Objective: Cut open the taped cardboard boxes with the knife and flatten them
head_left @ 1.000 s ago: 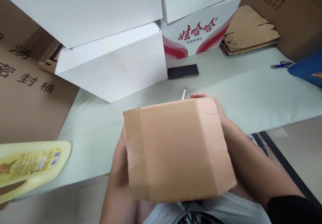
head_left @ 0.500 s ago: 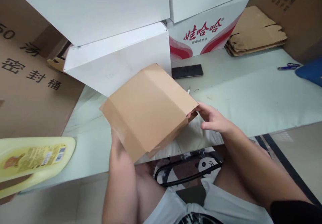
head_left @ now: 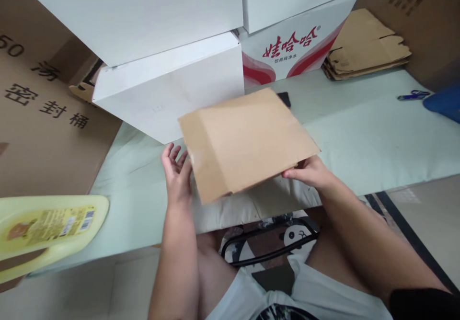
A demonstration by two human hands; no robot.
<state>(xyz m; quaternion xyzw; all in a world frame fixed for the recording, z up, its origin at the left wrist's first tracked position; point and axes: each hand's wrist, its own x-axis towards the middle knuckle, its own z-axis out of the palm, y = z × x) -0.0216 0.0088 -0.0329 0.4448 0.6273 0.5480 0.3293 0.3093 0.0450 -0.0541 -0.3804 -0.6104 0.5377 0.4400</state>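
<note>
A small brown cardboard box, sealed with clear tape along one side, hovers over the pale green table, its broad face turned up toward me. My right hand grips its near right corner from below, fingers curled under the edge. My left hand is beside the box's left edge, palm up with fingers spread, just touching or barely apart from it.
Stacked white cartons and a red-printed carton stand behind. A black phone peeks from behind the box. Flattened cardboard lies back right, a blue pen far right, a yellow bottle at left.
The box went from my lap up over the table and turned flatter. My left hand has let go and opened; my right hand now holds the near corner.
</note>
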